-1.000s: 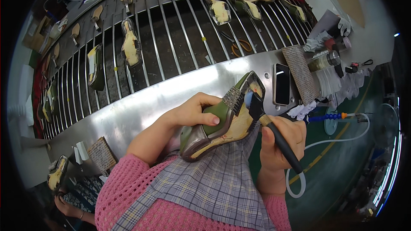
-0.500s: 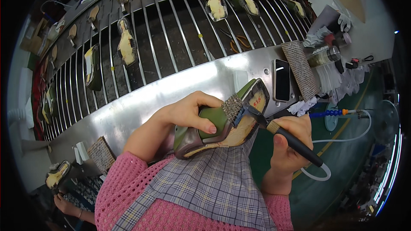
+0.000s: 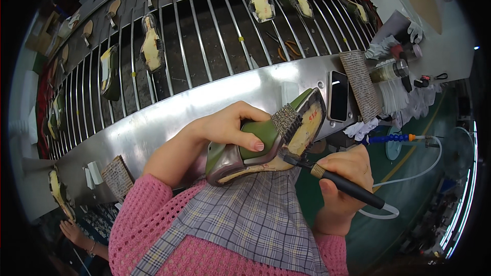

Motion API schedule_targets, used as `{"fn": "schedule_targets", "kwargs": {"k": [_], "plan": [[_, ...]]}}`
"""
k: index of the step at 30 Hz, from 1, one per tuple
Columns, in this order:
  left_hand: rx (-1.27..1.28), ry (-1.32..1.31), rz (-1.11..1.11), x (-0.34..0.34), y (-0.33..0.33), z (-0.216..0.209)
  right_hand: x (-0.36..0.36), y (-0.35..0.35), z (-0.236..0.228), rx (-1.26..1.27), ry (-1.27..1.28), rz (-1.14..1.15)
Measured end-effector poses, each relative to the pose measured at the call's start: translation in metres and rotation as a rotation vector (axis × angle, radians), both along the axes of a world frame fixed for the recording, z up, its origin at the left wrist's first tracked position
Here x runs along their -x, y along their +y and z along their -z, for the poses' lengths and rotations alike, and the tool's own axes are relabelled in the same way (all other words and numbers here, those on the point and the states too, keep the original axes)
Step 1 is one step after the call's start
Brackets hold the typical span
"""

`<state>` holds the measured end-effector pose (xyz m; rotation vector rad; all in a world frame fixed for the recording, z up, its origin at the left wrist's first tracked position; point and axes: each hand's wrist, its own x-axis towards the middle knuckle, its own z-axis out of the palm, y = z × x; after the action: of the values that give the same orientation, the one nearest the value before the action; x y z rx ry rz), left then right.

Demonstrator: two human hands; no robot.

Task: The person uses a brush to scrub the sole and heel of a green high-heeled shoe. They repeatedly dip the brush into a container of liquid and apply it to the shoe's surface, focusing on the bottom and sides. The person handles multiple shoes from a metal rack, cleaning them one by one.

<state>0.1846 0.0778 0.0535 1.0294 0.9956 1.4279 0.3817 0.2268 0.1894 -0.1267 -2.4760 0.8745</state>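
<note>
In my left hand point(image 3: 230, 130) is a green and brown shoe point(image 3: 258, 135), tilted with its pale sole side toward the right. Fingers and thumb wrap around its green upper, beside a glittering band point(image 3: 285, 121). My right hand point(image 3: 348, 171) is closed on a black-handled glue brush point(image 3: 354, 190) with a knurled brass-coloured collar and a thin white hose at its rear. The brush's dark tip rests at the edge of the sole, near the shoe's middle. The sole's front part is cream with dark pleated edges and red marking.
Ahead stretches a rack of metal rods point(image 3: 209, 36) carrying several shoes. A steel ledge point(image 3: 174, 105) holds a phone point(image 3: 338, 96) and a rough block point(image 3: 360, 84). Orange-handled pliers point(image 3: 290, 49) lie between rods. At lower left, another person's hand point(image 3: 74, 231) touches a shoe point(image 3: 59, 191).
The brush tip has moved down and left from beside the glittering band to the sole's middle edge. The shoe has turned slightly. The other person's shoe at lower left has moved up and left.
</note>
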Motion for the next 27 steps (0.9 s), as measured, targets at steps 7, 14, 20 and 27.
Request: {"fn": "schedule_targets", "kwargs": {"k": [7,14,20,27], "plan": [[0.022,-0.024,-0.011,-0.006,0.009,-0.017,0.001,0.004,0.003,0.024,0.099,0.114],[0.043,0.003,-0.017,-0.004,0.016,-0.023,-0.004,0.009,0.003,-0.096,0.122,0.124],[0.029,0.008,0.003,-0.001,0.024,-0.028,0.002,0.015,-0.002,-0.072,0.089,0.122],[0.021,-0.055,-0.024,0.001,0.032,-0.026,-0.001,0.019,0.001,-0.069,0.064,0.087]]}}
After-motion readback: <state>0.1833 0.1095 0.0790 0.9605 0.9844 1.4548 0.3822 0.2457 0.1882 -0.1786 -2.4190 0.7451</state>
